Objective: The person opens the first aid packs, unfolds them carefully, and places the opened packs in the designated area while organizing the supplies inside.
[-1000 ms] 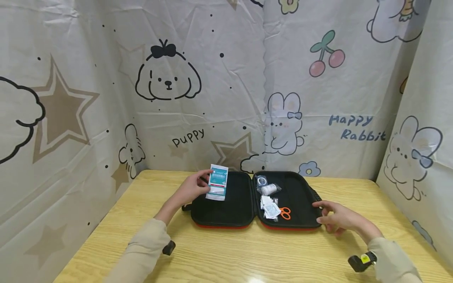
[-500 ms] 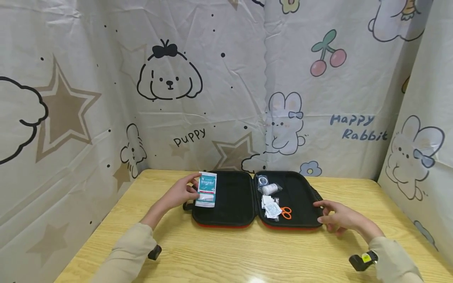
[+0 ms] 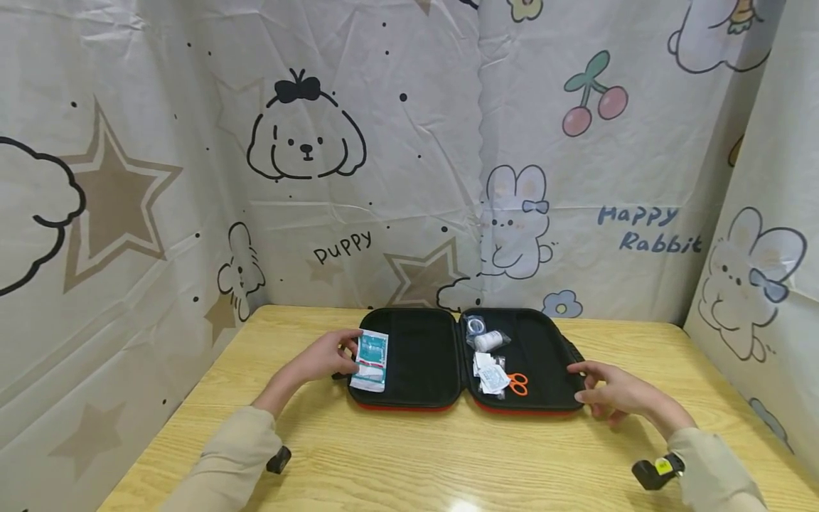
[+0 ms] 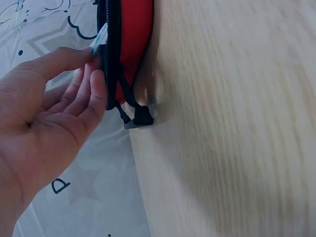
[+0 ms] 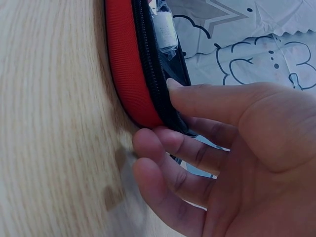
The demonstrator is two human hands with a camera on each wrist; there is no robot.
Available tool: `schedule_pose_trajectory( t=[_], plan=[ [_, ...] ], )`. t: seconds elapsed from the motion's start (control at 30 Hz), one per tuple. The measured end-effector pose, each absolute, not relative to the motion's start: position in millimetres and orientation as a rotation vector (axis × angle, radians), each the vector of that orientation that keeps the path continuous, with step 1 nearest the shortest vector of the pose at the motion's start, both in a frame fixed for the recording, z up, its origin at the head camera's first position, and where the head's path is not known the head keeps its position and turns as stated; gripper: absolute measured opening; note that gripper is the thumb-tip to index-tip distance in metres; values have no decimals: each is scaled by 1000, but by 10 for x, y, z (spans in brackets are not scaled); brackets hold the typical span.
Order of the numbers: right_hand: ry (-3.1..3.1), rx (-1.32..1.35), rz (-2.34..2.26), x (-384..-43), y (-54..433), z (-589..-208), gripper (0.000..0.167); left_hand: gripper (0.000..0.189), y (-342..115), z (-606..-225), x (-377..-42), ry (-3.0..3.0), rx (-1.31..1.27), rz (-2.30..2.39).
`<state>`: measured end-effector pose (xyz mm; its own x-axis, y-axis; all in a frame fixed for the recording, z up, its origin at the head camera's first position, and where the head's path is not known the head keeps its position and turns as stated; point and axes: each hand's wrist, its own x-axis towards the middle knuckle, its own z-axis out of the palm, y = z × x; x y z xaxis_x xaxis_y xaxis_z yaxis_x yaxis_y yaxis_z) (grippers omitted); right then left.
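A black case with a red outside point(image 3: 422, 363) lies unfolded on the table. My left hand point(image 3: 326, 355) pinches a flat teal-and-white packet point(image 3: 370, 361) by its left edge, low over the left half of the case. In the left wrist view the case's rim hides most of that packet. At the case's right rim, my right hand point(image 3: 617, 395) grips the edge, thumb point(image 5: 207, 101) on the zipper side and fingers against the outside. The right half contains a roll of tape point(image 3: 475, 326), a wrapped white roll point(image 3: 489, 341), small white packets point(image 3: 493, 379) and orange-handled scissors point(image 3: 518, 384).
The wooden table point(image 3: 448, 455) extends in front of the case and to both sides. A printed cloth point(image 3: 409, 142) hangs behind it and along the sides. A black strap with a buckle point(image 4: 143, 116) sticks out from the case's left side.
My left hand has moved left and down with the packet, from above the case to low over its left edge. The right hand stays at the right rim.
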<state>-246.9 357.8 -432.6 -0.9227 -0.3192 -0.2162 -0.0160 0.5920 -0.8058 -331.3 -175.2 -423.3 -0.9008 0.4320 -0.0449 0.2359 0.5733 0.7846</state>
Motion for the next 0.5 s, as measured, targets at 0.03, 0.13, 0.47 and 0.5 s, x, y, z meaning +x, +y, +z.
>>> schedule_pose_trajectory(
  t=[0.03,0.13,0.47,0.5],
  plan=[
    [2486,-273,-1253,-2469,3579,-4328,65,75,-1737,-4231,-3317,2579,534,1215],
    [2489,-276,-1252,-2472,3578,-4329,66,75,-1690,-4215,-3328,2597,465,1150],
    [2482,-263,-1266,-2463,3582,-4330,66,63,-1471,-4105,-3368,2646,539,815],
    [2481,-263,-1266,-2462,3582,-4330,66,62,-1452,-4099,-3372,2638,544,803]
  ],
)
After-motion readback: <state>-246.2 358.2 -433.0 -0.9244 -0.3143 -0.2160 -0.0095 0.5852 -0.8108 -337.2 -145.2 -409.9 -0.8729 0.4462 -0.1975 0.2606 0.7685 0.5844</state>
